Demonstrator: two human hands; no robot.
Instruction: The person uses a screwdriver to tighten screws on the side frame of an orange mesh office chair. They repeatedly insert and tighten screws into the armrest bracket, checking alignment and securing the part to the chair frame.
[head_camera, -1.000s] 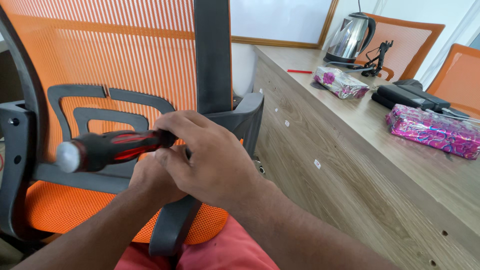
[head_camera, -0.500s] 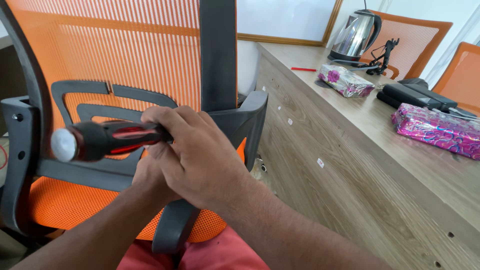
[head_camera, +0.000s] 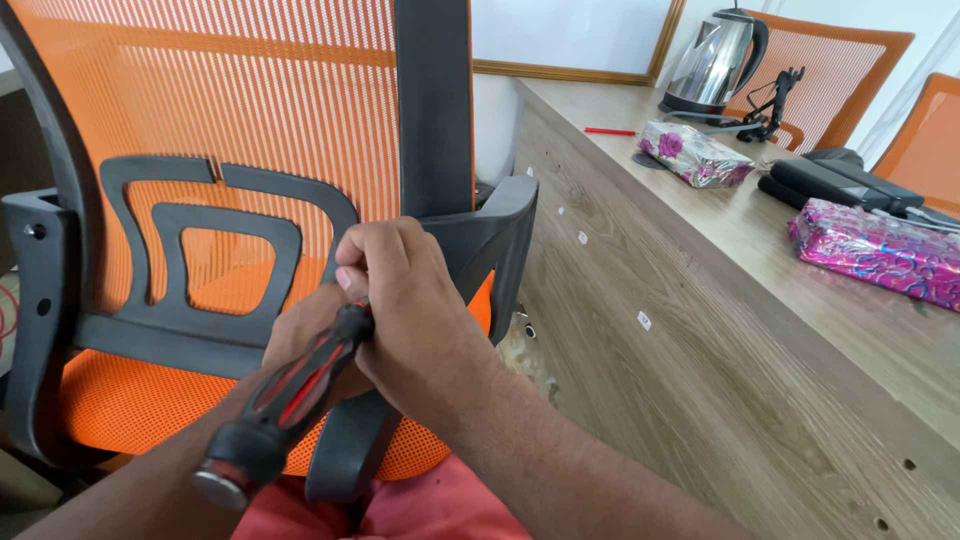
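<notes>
An orange mesh office chair (head_camera: 230, 110) filled the left of the view, its back turned to the person, with a black plastic lumbar frame (head_camera: 190, 250) and a black central spine (head_camera: 433, 110). To the right ran a long wooden desk (head_camera: 720, 330) carrying a steel kettle (head_camera: 712, 62), a red pen (head_camera: 610, 131), two shiny pink wrapped packages (head_camera: 870, 250) and a black case (head_camera: 830, 182). More orange chairs stood behind it.

A screwdriver (head_camera: 290, 400) with a black-and-red handle sat low in the middle, angled down toward the camera — its tip was hidden behind the hands. The right hand (head_camera: 410, 310) had its fingers closed around the handle's upper end, against the chair's spine. The left hand (head_camera: 300, 330) lay mostly behind it, probably curled near the shaft — its grip could not be told.
</notes>
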